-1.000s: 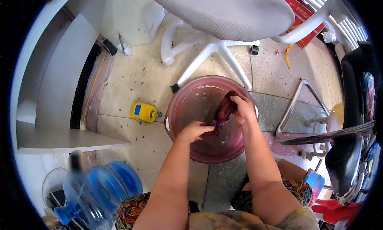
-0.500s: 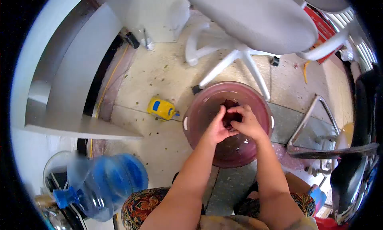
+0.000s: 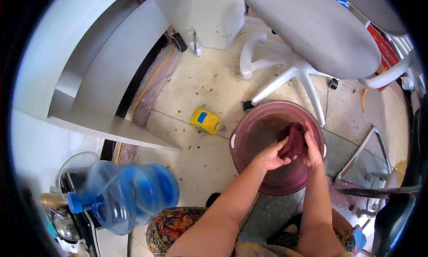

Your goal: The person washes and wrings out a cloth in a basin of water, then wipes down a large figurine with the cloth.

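A round pinkish-red basin (image 3: 247,179) with white handles stands on the floor in front of me, with water in it. Over the basin I hold a dark red cloth (image 3: 294,141), bunched up and wet-looking. My left hand (image 3: 273,156) grips its lower left side, thumb on top and fingers beneath. My right hand (image 3: 313,151) is closed against its right side, fingers pointing away from me. Parts of the cloth are hidden behind the fingers.
A yellow bottle (image 3: 206,121) lies left of the basin. Beyond stands a grey office chair (image 3: 316,30) on white legs. A large blue water bottle (image 3: 133,194) lies at the lower left, below a white shelf unit (image 3: 107,56). A metal frame (image 3: 356,154) is at right.
My hands have moved apart a little and turned the cloth, so more of it shows between them. The whole view has shifted, moving the basin and floor objects rightward.
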Demonstrator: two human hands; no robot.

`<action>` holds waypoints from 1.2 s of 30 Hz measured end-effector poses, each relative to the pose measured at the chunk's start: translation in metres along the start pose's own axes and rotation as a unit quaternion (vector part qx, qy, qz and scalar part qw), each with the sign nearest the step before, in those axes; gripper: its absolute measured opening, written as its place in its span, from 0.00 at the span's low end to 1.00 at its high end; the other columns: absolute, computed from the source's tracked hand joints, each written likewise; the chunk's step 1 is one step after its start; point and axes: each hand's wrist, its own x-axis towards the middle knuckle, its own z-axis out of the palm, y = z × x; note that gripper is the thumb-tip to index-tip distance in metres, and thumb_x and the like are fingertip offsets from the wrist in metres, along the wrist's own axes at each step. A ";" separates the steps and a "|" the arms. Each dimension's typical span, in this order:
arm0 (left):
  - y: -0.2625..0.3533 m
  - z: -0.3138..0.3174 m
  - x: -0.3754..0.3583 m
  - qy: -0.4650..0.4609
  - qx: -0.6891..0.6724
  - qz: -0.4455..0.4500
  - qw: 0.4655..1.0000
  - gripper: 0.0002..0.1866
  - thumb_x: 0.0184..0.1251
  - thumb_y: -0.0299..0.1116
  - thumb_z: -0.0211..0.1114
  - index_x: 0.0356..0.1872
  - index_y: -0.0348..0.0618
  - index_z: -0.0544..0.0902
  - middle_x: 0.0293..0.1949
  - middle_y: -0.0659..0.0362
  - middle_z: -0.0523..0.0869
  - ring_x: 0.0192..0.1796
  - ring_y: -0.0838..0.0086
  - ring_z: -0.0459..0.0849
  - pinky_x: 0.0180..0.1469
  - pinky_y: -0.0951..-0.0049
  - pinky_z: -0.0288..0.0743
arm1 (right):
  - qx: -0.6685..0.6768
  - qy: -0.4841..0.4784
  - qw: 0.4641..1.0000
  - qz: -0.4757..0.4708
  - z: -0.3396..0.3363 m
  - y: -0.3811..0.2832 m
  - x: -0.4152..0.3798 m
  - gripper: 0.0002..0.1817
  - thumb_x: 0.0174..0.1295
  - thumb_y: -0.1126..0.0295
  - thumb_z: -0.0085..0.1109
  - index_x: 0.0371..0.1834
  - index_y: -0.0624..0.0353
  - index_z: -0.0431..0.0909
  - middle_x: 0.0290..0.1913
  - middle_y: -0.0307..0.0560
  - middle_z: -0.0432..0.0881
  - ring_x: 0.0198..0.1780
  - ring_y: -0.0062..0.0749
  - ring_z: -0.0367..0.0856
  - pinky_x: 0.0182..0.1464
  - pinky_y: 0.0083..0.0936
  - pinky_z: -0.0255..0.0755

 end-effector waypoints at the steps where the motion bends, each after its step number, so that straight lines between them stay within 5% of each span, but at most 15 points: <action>1: -0.005 0.000 0.002 0.003 0.000 0.003 1.000 0.20 0.59 0.50 0.59 0.46 0.48 0.75 0.38 0.58 0.81 0.36 0.66 0.79 0.27 0.78 0.70 | 0.086 -0.055 0.995 0.017 -0.004 0.006 -0.002 0.28 0.64 0.59 0.47 0.66 0.50 0.53 0.58 0.46 0.67 0.56 0.37 0.70 0.54 0.35 0.68; 2: -0.009 -0.001 0.004 -0.025 -0.008 -0.040 0.999 0.21 0.58 0.52 0.59 0.45 0.48 0.75 0.37 0.59 0.81 0.34 0.67 0.79 0.27 0.79 0.69 | 0.171 -0.110 0.978 0.035 -0.005 0.010 -0.003 0.31 0.64 0.58 0.47 0.68 0.48 0.49 0.60 0.46 0.65 0.58 0.40 0.68 0.54 0.38 0.67; 4: -0.009 0.002 -0.001 -0.051 -0.013 -0.081 0.995 0.23 0.57 0.54 0.59 0.43 0.48 0.76 0.36 0.60 0.81 0.32 0.68 0.79 0.27 0.79 0.69 | 0.216 -0.150 0.964 0.029 0.000 0.003 -0.006 0.28 0.61 0.61 0.51 0.65 0.51 0.57 0.55 0.46 0.69 0.54 0.38 0.71 0.53 0.36 0.69; 7: -0.003 0.012 -0.007 0.040 0.148 -0.098 0.983 0.22 0.55 0.55 0.61 0.40 0.48 0.77 0.33 0.62 0.81 0.30 0.74 0.78 0.26 0.80 0.68 | 0.112 -0.061 0.990 0.057 -0.001 -0.004 -0.003 0.17 0.54 0.75 0.56 0.49 0.53 0.74 0.41 0.38 0.75 0.41 0.28 0.73 0.45 0.25 0.71; 12: 0.010 0.024 -0.003 0.006 0.295 -0.092 0.951 0.17 0.55 0.45 0.66 0.39 0.46 0.76 0.31 0.64 0.80 0.28 0.77 0.77 0.25 0.80 0.67 | 0.050 -0.001 0.998 0.032 0.009 -0.005 0.001 0.13 0.54 0.74 0.56 0.45 0.54 0.76 0.38 0.36 0.76 0.39 0.24 0.73 0.43 0.20 0.69; 16: 0.016 0.043 -0.008 0.149 0.536 -0.071 0.828 0.22 0.41 0.36 0.72 0.39 0.39 0.77 0.24 0.60 0.79 0.25 0.77 0.77 0.22 0.74 0.70 | -0.148 -0.032 0.984 -0.096 0.000 0.031 0.017 0.11 0.53 0.77 0.52 0.40 0.58 0.74 0.38 0.39 0.76 0.42 0.25 0.72 0.47 0.22 0.67; 18: 0.000 0.022 0.002 0.232 0.620 -0.020 0.749 0.18 0.36 0.36 0.71 0.28 0.35 0.78 0.24 0.51 0.82 0.23 0.65 0.82 0.25 0.68 0.75 | -0.215 -0.018 0.968 -0.126 0.004 0.046 0.021 0.10 0.53 0.77 0.52 0.40 0.60 0.73 0.37 0.44 0.77 0.41 0.30 0.74 0.48 0.25 0.68; 19: -0.012 -0.003 0.014 0.223 0.701 0.049 0.676 0.25 0.34 0.37 0.70 0.38 0.35 0.77 0.33 0.45 0.82 0.37 0.56 0.83 0.39 0.64 0.76 | -0.318 0.003 0.935 -0.154 0.003 0.055 0.023 0.10 0.54 0.74 0.51 0.40 0.62 0.72 0.36 0.46 0.76 0.37 0.32 0.75 0.43 0.25 0.69; 20: -0.018 -0.007 0.019 0.241 0.721 0.028 0.649 0.30 0.38 0.37 0.70 0.47 0.38 0.74 0.40 0.44 0.81 0.46 0.53 0.78 0.46 0.62 0.73 | -0.393 0.028 0.913 -0.103 0.027 0.026 0.003 0.12 0.54 0.72 0.53 0.41 0.64 0.70 0.37 0.58 0.76 0.39 0.47 0.76 0.45 0.33 0.69; 22: -0.018 0.012 -0.002 0.249 0.712 0.067 0.653 0.31 0.41 0.38 0.70 0.49 0.37 0.72 0.44 0.44 0.79 0.47 0.54 0.78 0.47 0.62 0.73 | -0.511 0.075 0.852 -0.088 0.033 0.031 0.003 0.14 0.53 0.71 0.54 0.42 0.66 0.68 0.38 0.67 0.74 0.41 0.59 0.73 0.45 0.40 0.69; 25: -0.018 0.017 -0.002 0.283 0.686 0.042 0.669 0.29 0.42 0.38 0.71 0.47 0.36 0.72 0.43 0.43 0.79 0.47 0.52 0.78 0.47 0.61 0.72 | -0.557 0.100 0.819 -0.100 0.032 0.043 0.008 0.16 0.53 0.71 0.54 0.43 0.67 0.67 0.38 0.69 0.74 0.42 0.61 0.73 0.45 0.43 0.68; 29: -0.027 -0.008 0.010 0.269 0.712 0.106 0.640 0.27 0.44 0.39 0.69 0.45 0.36 0.73 0.42 0.42 0.79 0.45 0.50 0.78 0.47 0.62 0.72 | -0.543 0.149 0.819 -0.115 0.033 0.032 0.007 0.16 0.52 0.71 0.55 0.43 0.66 0.68 0.37 0.68 0.73 0.41 0.59 0.73 0.44 0.40 0.69; 32: -0.009 0.011 -0.001 0.204 0.718 0.160 0.646 0.25 0.48 0.43 0.68 0.44 0.37 0.74 0.40 0.46 0.80 0.43 0.57 0.80 0.44 0.64 0.74 | -0.468 0.049 0.880 -0.063 0.015 0.009 0.020 0.16 0.53 0.70 0.55 0.45 0.63 0.69 0.45 0.63 0.75 0.48 0.53 0.73 0.48 0.36 0.69; 34: 0.014 0.044 -0.022 0.154 0.463 -0.025 0.872 0.27 0.48 0.48 0.68 0.44 0.39 0.74 0.36 0.57 0.80 0.39 0.68 0.80 0.38 0.68 0.75 | -0.163 -0.055 0.981 0.092 0.009 -0.017 0.015 0.22 0.55 0.68 0.57 0.54 0.57 0.67 0.49 0.53 0.74 0.51 0.41 0.73 0.50 0.31 0.69; 36: 0.015 0.026 -0.014 0.092 0.379 -0.001 0.921 0.22 0.55 0.48 0.64 0.43 0.42 0.76 0.31 0.60 0.79 0.28 0.77 0.78 0.27 0.78 0.73 | 0.053 -0.126 0.987 0.084 0.002 -0.030 0.008 0.27 0.56 0.67 0.58 0.60 0.53 0.63 0.51 0.46 0.72 0.51 0.33 0.72 0.51 0.28 0.68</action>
